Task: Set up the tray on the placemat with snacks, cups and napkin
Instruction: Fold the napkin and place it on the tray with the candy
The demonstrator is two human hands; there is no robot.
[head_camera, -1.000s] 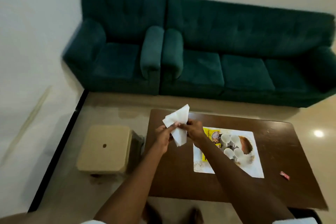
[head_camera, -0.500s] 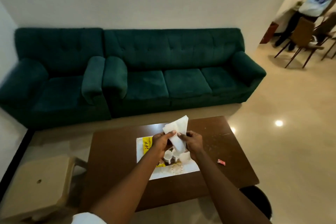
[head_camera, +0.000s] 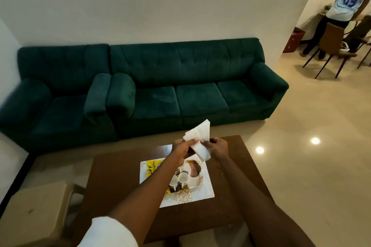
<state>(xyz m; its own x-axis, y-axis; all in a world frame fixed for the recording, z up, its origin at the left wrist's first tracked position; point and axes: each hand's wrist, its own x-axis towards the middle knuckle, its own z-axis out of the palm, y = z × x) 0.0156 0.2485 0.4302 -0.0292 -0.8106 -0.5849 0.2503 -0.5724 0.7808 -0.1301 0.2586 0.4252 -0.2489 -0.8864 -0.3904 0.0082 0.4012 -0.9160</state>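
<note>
Both hands pinch one white napkin (head_camera: 198, 142) in the air: the left hand (head_camera: 183, 149) grips its left edge, the right hand (head_camera: 217, 148) its right, fingers closed on the paper. Below the hands lies the placemat (head_camera: 206, 190) with the tray (head_camera: 197, 183), white cups (head_camera: 179, 179) and a yellow snack packet (head_camera: 150, 169) on the brown table (head_camera: 112, 182). Beyond the hands stands a green sofa (head_camera: 180, 78).
</note>
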